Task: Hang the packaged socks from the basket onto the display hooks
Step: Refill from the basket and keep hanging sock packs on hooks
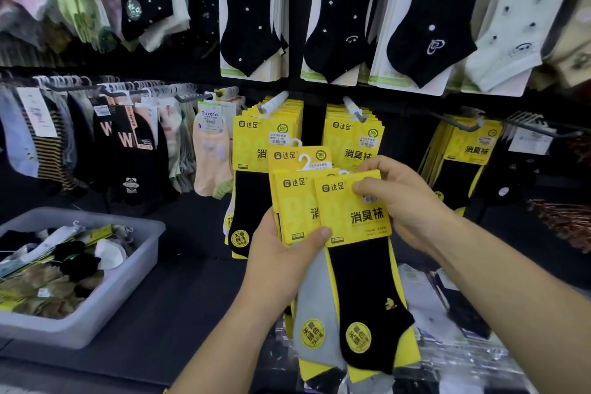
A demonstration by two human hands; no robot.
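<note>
My left hand (pixel 281 253) grips a fanned stack of yellow-carded sock packs (pixel 297 198) from below, thumb across the cards. My right hand (pixel 396 198) pinches the top corner of the front pack (pixel 355 217), a black sock on a yellow card. Behind it a grey sock pack (pixel 315 307) shows. White plastic hangers stick up from the packs. Just behind the stack, two display hooks (pixel 273 102) (pixel 353 107) carry rows of the same yellow packs. The grey basket (pixel 140 262) sits on the counter at the left, holding several mixed sock packs.
Rows of hanging socks fill the wall above and to the left (pixel 128 137). Another hook with yellow packs (pixel 463 125) hangs at the right. Clear-wrapped packages (pixel 447 313) lie on the counter under my right forearm. Dark counter surface (pixel 192 297) lies between basket and hands.
</note>
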